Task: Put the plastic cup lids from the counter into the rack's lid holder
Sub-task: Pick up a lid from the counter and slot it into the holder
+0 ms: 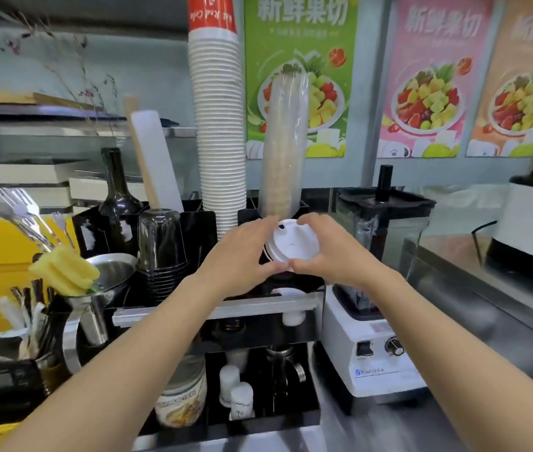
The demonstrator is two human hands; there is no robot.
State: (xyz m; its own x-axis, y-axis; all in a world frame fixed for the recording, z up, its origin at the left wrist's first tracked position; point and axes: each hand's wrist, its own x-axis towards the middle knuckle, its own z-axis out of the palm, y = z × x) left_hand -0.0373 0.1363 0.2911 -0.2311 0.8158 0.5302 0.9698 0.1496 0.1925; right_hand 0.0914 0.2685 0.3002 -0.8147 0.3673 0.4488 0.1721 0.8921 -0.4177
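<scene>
A stack of white plastic cup lids [292,243] is held between both hands just above the black rack [200,223]. My left hand [242,256] grips the stack's left side and my right hand [323,252] grips its right side. The stack sits over the rack's front right compartment, the lid holder [294,282], whose inside is mostly hidden by my hands. Behind it stand a sleeve of clear plastic cups [286,141] and a tall stack of white paper cups [221,125].
A white blender [379,321] stands right of the rack on the steel counter [454,321]. Left of the rack are dark stacked cups [160,246], a dark bottle [116,190], a metal pitcher with a yellow sponge [63,272] and forks [14,210]. Small white bottles [235,393] sit below.
</scene>
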